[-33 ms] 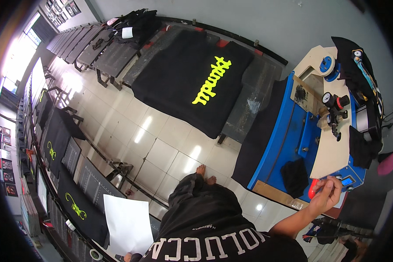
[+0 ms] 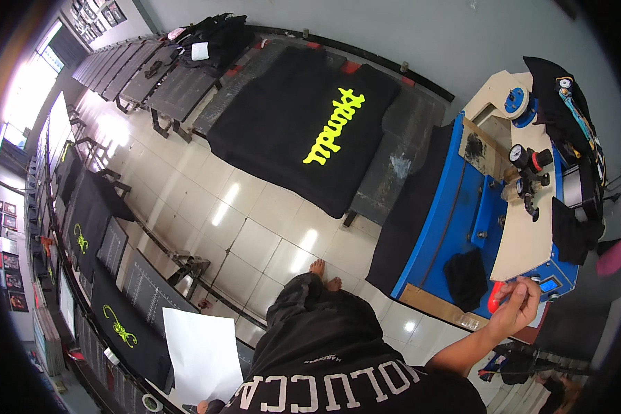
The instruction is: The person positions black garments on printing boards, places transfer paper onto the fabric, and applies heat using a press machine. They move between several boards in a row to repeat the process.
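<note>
At the lower edge, my left hand (image 2: 204,406) grips the bottom of a blank white sheet of paper (image 2: 201,352); most of that hand is cut off. My right hand (image 2: 517,309) is raised at the front of a blue and cream heat press (image 2: 531,241). Its fingers are curled together beside a red handle (image 2: 495,298) and a small lit display (image 2: 549,285). What they hold, if anything, is hidden. A folded black cloth (image 2: 465,279) lies on the press just beyond that hand. Black fabric (image 2: 410,207) drapes along the press's left side.
Ahead, a black garment with a neon yellow print (image 2: 334,127) lies on a dark printing board. Black pieces with yellow scorpion prints (image 2: 121,326) lie along the left row of boards. A pressure gauge (image 2: 517,154) stands on the press. Tiled floor (image 2: 255,245) runs between the rows.
</note>
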Tool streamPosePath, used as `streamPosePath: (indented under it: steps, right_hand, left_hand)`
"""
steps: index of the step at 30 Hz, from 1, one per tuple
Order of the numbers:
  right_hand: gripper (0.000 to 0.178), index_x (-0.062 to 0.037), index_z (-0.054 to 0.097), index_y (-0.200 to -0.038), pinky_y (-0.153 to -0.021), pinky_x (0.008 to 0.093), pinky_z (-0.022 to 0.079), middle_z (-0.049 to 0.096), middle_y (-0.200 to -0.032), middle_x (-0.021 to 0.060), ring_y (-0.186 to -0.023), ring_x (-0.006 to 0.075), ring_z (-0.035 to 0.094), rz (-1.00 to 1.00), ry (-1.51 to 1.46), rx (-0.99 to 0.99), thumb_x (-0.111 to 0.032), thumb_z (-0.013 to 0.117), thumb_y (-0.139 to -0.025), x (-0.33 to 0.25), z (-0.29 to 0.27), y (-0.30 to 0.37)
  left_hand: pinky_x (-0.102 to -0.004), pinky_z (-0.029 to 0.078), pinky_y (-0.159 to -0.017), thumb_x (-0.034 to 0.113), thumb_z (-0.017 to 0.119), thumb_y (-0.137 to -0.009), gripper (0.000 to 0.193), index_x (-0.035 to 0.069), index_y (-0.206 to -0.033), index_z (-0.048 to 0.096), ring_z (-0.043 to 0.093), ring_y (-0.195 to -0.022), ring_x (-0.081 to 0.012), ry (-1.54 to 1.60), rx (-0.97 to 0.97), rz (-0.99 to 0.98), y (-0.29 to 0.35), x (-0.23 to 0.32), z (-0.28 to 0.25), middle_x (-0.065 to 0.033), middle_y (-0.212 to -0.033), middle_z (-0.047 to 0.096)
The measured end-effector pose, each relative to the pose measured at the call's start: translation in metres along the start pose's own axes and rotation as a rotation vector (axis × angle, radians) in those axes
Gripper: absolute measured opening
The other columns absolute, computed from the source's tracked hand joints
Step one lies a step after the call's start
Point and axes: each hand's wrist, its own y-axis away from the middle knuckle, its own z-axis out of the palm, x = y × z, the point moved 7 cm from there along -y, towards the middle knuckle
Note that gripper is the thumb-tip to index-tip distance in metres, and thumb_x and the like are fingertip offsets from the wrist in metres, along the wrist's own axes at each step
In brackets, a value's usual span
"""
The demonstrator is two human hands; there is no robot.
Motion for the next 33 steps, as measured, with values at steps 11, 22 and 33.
streamPosePath:
  steps: [11, 22, 33]
  right_hand:
    - [0.022, 0.0039, 0.058, -0.107, -0.058, 0.0228, 0.043, 0.054, -0.068, 0.0043, -0.06, 0.0091, 0.049, 0.052, 0.426, 0.478, -0.016, 0.05, -0.101, 0.007, -0.082, 0.025]
    - [0.035, 0.0003, 0.053, -0.083, -0.065, 0.0293, 0.046, 0.053, -0.073, 0.0065, -0.068, 0.0169, 0.052, -0.025, 0.62, 0.405, -0.023, 0.039, -0.105, 0.065, -0.118, 0.041]
    - [0.038, 0.0022, 0.055, -0.074, -0.06, 0.0303, 0.039, 0.052, -0.072, 0.0058, -0.063, 0.016, 0.048, 0.107, 0.602, 0.564, -0.023, 0.04, -0.098, 0.077, -0.117, 0.05]
  left_hand:
    - [-0.0466, 0.048, -0.092, 0.01, 0.063, -0.079, 0.047, 0.001, -0.125, 0.057, 0.062, -0.101, -0.0397, 0.125, 0.77, 0.947, -0.027, 0.301, -0.017, -0.0203, -0.119, 0.061]
    - [-0.0567, 0.017, -0.114, 0.082, 0.057, -0.073, 0.116, 0.018, -0.155, 0.007, 0.023, -0.144, -0.0362, 1.066, -1.603, 0.021, 0.346, 0.625, 0.365, -0.0112, -0.16, 0.017]
    - [-0.0434, 0.033, -0.114, 0.038, 0.057, -0.097, 0.054, 0.002, -0.135, 0.047, 0.05, -0.128, -0.0275, 1.196, -2.009, 0.058, 0.344, 0.593, 0.307, -0.0109, -0.137, 0.055]
